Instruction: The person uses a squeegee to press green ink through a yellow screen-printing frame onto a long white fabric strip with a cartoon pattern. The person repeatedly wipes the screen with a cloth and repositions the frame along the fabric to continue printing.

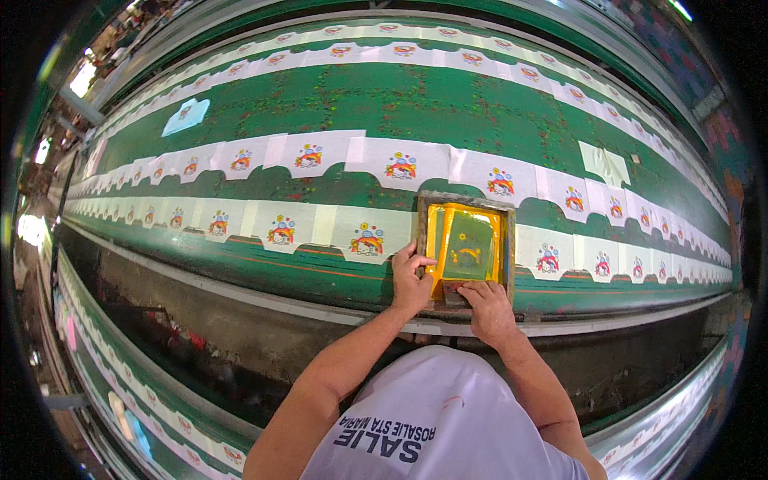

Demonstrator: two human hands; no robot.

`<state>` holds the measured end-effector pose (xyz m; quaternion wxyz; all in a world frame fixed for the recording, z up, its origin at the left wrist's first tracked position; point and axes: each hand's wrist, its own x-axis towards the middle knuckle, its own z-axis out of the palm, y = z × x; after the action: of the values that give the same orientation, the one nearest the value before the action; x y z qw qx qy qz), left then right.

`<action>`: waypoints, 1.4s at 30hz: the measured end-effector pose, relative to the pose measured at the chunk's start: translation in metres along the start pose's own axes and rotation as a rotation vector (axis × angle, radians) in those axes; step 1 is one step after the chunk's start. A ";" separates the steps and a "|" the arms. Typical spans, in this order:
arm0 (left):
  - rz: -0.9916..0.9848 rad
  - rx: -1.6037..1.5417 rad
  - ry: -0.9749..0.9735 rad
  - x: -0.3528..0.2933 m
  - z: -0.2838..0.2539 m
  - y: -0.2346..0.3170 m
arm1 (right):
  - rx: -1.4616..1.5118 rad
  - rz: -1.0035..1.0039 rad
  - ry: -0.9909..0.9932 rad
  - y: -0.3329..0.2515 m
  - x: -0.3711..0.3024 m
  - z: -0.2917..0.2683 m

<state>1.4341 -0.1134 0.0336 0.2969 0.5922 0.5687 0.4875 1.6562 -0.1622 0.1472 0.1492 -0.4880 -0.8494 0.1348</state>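
A wooden-framed printing screen (422, 220) with yellow tape round a green mesh window lies flat on the long green table, over the near row of white cloth pieces. My left hand (411, 280) grips the left side of its frame, with a finger reaching over the inner edge. At the near end of the screen, my right hand (486, 310) is closed on a squeegee (454, 296), its fingers bent over the top. A printed white cloth piece (368, 240) lies just left of the screen, and another (548, 254) to the right.
Rows of white cloth pieces with a colourful rainbow print (400, 166) run along the green table (320, 96). A light blue cloth (186, 118) and a pale plain cloth (606, 163) lie farther back. A metal rail (352, 318) borders the near edge. Another table (136, 384) stands at lower left.
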 end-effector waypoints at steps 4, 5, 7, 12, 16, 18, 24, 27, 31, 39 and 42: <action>0.019 0.012 0.001 0.000 -0.001 -0.007 | 0.149 0.016 -0.009 -0.008 -0.013 -0.005; 0.037 0.032 0.011 0.000 -0.001 -0.008 | 0.178 0.023 -0.001 -0.007 -0.015 -0.006; 0.048 0.055 0.024 0.002 -0.003 -0.009 | 0.193 0.063 0.134 -0.004 -0.024 -0.008; -0.002 0.042 0.031 0.006 -0.008 0.007 | 0.219 0.338 0.456 0.019 -0.054 -0.003; 0.097 -0.019 0.026 0.005 0.010 0.034 | 0.542 0.552 0.484 0.045 -0.088 -0.001; 0.132 0.003 0.007 0.002 0.033 0.047 | 0.536 0.517 0.536 0.066 -0.103 -0.004; 0.124 -0.025 0.010 -0.021 0.132 0.079 | 0.474 0.494 0.584 0.138 -0.161 -0.038; 0.070 -0.045 0.000 -0.032 0.172 0.090 | 0.503 0.487 0.598 0.169 -0.185 -0.056; 0.034 -0.076 -0.014 -0.039 0.199 0.097 | 0.477 0.447 0.560 0.200 -0.205 -0.069; -0.127 -0.104 -0.039 -0.040 0.204 0.099 | 0.382 0.247 0.557 0.206 -0.216 -0.090; -0.175 -0.144 -0.042 -0.040 0.206 0.099 | 0.267 0.119 0.488 0.195 -0.208 -0.095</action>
<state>1.6658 -0.1278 0.0418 0.3920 0.5274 0.5755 0.4867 1.9458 -0.2400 0.1364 0.4038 -0.5309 -0.7332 0.1324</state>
